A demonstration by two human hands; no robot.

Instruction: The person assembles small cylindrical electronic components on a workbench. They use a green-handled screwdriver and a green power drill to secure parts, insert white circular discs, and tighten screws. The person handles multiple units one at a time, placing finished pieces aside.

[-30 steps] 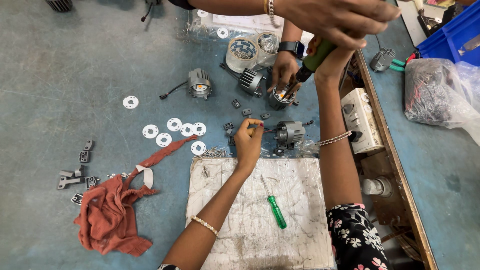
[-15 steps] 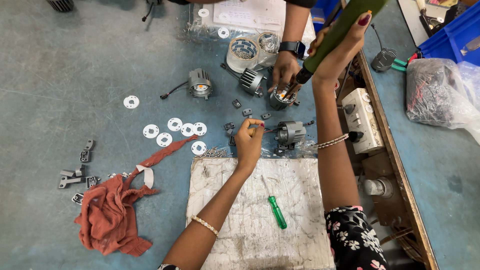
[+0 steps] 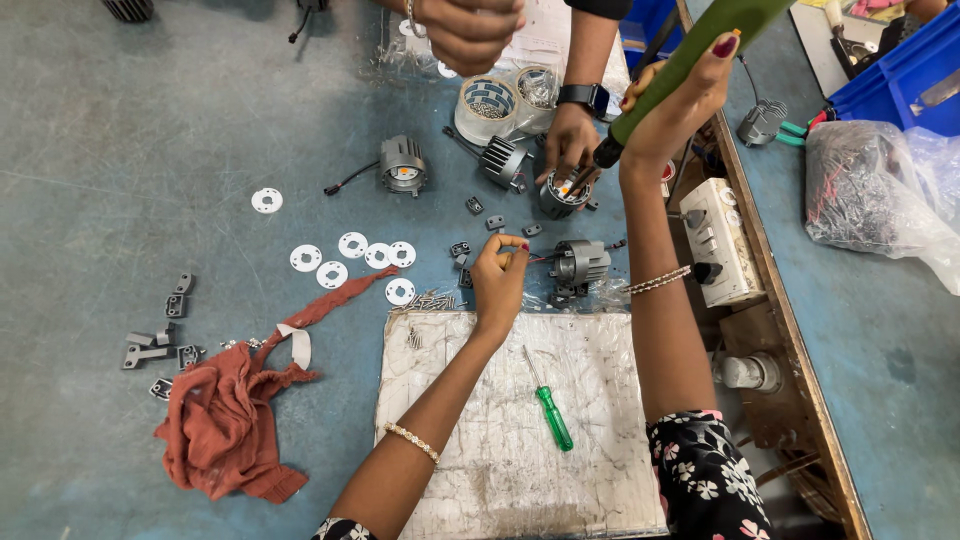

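Scuffed blue-grey worktop (image 3: 150, 120), wooden edge strip (image 3: 790, 350)

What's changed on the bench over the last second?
A co-worker's upper hand has drawn back from the green driver, leaving only the right hand gripping it. The left hand stays pinched by the small parts; the green screwdriver and rag lie unmoved.

"What is the big flat thing?"

"A blue-grey table (image 3: 150, 130). A white board (image 3: 480, 460) with scratches lies on it, and a green screwdriver (image 3: 549, 410) lies on the board."

"What else is on the table?"

"Little white rings (image 3: 351, 245) in a bunch, one white ring (image 3: 266, 200) alone, a red cloth (image 3: 225, 425), small grey metal bits (image 3: 160, 345), a round grey lamp (image 3: 402, 166) with a black wire, and a pile of tiny screws (image 3: 430, 299) just above the board."
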